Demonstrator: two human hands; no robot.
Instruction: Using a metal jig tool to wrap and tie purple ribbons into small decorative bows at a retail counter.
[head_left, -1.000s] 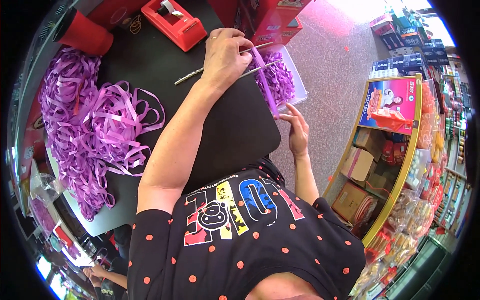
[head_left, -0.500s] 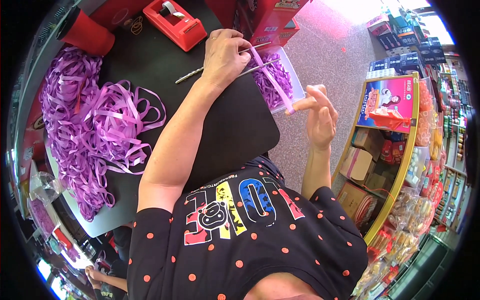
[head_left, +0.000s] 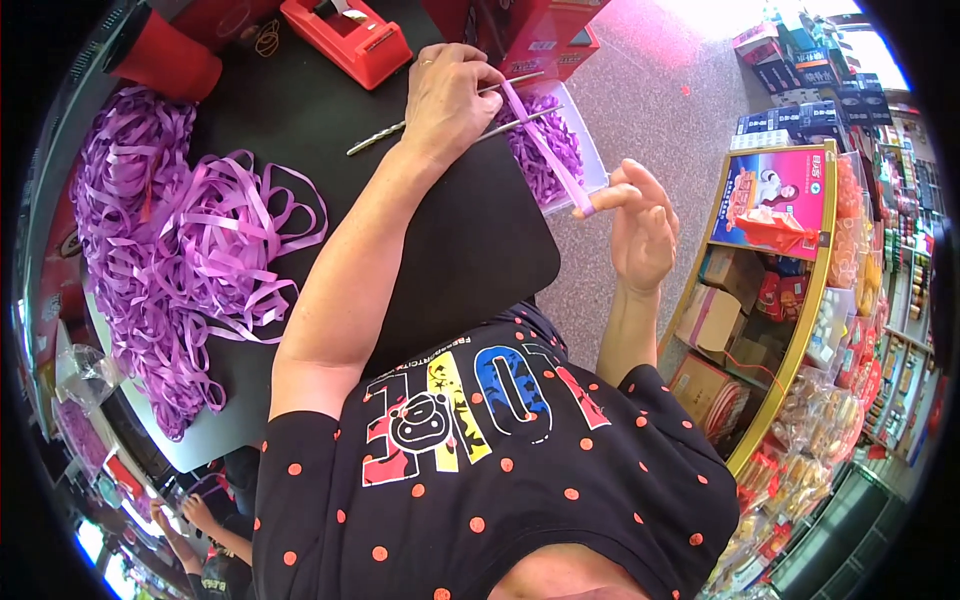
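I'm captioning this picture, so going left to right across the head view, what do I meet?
Heap of glossy purple ribbon, red plastic tape dispenser, the person's left hand, white rectangular box, right hand, gold-framed shelf unit.

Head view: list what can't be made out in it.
All in the head view:
Metal rods: middle stretch hidden by the left hand.
Purple strip: its far side at the right hand, hidden by the finger.
White tray: bottom covered by purple ribbon pieces.
Red tape dispenser: cut off by the top edge.
Far-right shelf goods: too small and warped.
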